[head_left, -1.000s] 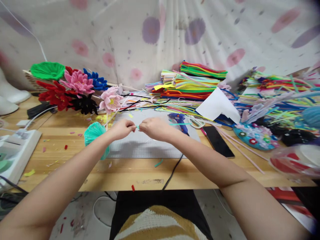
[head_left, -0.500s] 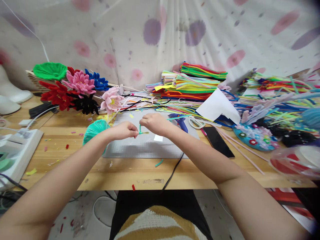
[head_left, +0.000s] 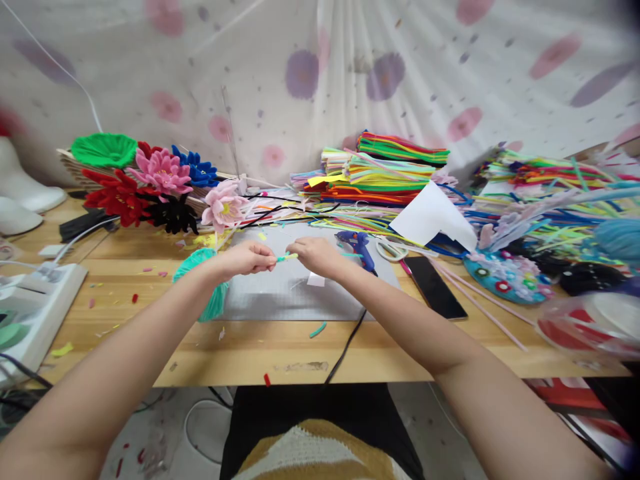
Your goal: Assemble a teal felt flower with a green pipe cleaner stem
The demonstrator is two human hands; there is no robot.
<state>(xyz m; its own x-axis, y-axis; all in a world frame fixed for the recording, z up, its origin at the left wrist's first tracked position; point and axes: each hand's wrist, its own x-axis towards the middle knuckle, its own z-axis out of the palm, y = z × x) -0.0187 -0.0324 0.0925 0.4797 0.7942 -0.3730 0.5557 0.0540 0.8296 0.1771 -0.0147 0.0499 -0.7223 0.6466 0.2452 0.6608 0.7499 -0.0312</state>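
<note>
Over the grey cutting mat (head_left: 260,300), my left hand (head_left: 250,259) is closed in a pinch on a thin stem (head_left: 287,257) wound with turquoise pipe cleaner, its pale yellow end pointing right. A round turquoise fuzzy leaf-like piece (head_left: 214,303) shows on both sides of my left wrist; its join to the stem is hidden. My right hand (head_left: 315,255) has its fingers pinched at the stem's right end. A turquoise pipe cleaner (head_left: 354,255) sticks out to the right behind it, apparently from those fingers.
A blue glue gun (head_left: 360,245), white-handled scissors (head_left: 391,250) and a phone (head_left: 437,287) lie right of my hands. Pipe cleaner bundles (head_left: 385,167) are stacked behind. Fuzzy flowers (head_left: 160,173) stand back left, a power strip (head_left: 55,313) at the left edge.
The stem has turned from crosswise pieces to one line between my hands. My right hand has moved slightly right and down. The turquoise round piece has tilted and shifted lower.
</note>
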